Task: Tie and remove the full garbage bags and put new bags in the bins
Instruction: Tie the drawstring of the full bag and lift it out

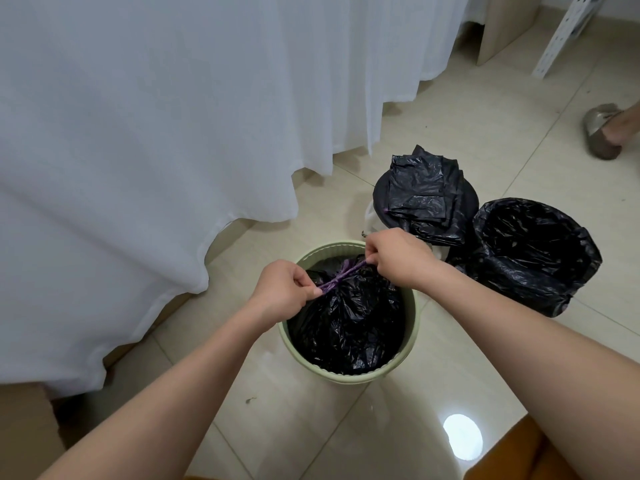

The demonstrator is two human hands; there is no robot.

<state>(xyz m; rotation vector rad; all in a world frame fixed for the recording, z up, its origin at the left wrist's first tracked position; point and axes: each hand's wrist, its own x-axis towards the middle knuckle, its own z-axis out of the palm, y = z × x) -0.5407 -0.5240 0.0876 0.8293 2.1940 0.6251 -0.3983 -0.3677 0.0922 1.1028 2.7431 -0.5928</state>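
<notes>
Both hands pinch the purple drawstring (341,276): left hand (282,289) at its eight o'clock end, right hand (398,256) at two o'clock. The cord's axis spans the gathered full bag (349,323) in the green bin (410,320), knot midway between them.

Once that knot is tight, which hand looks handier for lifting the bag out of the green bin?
Probably left: the left hand pinches the purple drawstring near the bag's gathered neck; the right hand holds its far end.

1. Both bare forearms are reaching forward and down, converging.
2. The left hand (282,289) is pinching with fingers curled.
3. The right hand (398,258) is pinching likewise, slightly higher and farther.
</notes>
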